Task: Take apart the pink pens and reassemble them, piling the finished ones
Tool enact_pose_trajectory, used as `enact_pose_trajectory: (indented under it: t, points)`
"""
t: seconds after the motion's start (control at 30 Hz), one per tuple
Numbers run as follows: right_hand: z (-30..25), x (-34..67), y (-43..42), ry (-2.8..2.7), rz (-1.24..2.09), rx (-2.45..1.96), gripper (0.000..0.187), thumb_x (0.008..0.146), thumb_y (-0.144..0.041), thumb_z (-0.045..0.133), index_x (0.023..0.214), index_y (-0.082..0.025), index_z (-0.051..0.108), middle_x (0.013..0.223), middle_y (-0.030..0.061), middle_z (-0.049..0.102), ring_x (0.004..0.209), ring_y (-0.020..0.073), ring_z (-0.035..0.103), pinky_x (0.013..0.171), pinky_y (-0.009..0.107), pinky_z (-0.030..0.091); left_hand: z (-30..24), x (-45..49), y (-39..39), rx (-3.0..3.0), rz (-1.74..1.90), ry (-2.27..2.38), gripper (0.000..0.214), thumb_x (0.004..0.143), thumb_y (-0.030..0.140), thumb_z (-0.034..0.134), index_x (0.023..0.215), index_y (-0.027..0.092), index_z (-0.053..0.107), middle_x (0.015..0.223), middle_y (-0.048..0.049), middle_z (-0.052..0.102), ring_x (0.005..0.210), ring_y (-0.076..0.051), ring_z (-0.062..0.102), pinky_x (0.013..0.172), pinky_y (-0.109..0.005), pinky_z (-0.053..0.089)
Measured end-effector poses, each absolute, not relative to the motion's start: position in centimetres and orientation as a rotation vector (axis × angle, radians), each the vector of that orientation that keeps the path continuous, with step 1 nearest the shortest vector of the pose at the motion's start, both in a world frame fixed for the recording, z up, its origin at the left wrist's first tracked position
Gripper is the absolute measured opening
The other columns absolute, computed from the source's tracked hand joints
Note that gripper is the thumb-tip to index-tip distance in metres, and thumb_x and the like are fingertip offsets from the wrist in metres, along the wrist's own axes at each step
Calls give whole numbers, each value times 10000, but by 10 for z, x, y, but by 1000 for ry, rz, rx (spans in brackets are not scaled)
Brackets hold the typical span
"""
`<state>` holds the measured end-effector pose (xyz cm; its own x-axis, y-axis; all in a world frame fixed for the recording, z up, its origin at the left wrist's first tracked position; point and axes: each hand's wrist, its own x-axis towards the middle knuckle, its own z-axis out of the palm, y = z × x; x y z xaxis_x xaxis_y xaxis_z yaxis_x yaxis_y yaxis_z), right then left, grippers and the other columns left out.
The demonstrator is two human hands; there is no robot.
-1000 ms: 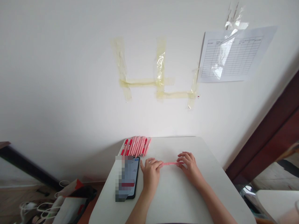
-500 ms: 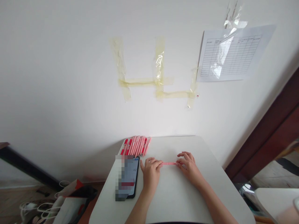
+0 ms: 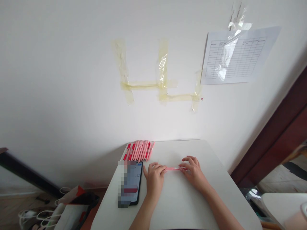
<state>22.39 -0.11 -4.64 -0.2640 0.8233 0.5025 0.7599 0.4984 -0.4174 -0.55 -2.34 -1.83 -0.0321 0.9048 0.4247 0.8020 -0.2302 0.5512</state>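
A pink pen [image 3: 173,168] lies crosswise on the white table [image 3: 172,204], held at both ends. My left hand [image 3: 154,179] pinches its left end with curled fingers. My right hand [image 3: 192,171] grips the right end between thumb and fingertips. A row of several pink pens with red clips [image 3: 139,150] lies at the table's far left corner, against the wall.
A smartphone [image 3: 131,187] lies on the table's left edge, beside my left hand. A printed sheet [image 3: 236,57] and strips of tape [image 3: 163,86] are on the wall. Bags and cables [image 3: 59,210] sit on the floor at the left. A dark wooden door frame [image 3: 275,134] stands at the right.
The visible stretch of pen between my hands has shortened a little as my right hand moved slightly left. Otherwise the hands stay in place.
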Motion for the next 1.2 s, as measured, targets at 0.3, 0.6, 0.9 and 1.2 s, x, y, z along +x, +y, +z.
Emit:
enact_pose_trajectory:
  t: [0.3,0.6,0.9,1.2]
  points:
    - [-44,223,-1,-2054,114,-1312,120,958,-294,595,987,-297,712,1223,69,638,1280,304,473,1096,580,409,-18,-4,-25,2137,1029,1883,244,825,150,652,914,339,778,970,0,765,1125,-257,581,1177,-712,78]
    - [-47,225,-1,-2073,110,-1327,214,971,-307,569,1138,-323,701,1232,81,631,1247,305,494,1091,580,405,-18,-4,-25,2120,1088,1868,203,837,187,662,898,343,777,896,7,737,1043,-230,581,1183,-703,87]
    - [-49,224,0,-2060,122,-1330,203,883,-187,626,1061,-279,655,1211,70,631,1204,282,534,1099,573,400,-17,-3,-27,2144,1075,1895,238,827,159,657,892,359,769,886,21,730,1032,-223,606,1178,-722,123]
    - [-47,224,0,-2057,112,-1375,198,983,-286,536,1022,-320,728,1212,81,632,1202,289,531,1074,559,430,-15,-3,-26,2097,1122,1899,203,819,171,662,865,341,762,883,24,732,1018,-220,619,1184,-704,141]
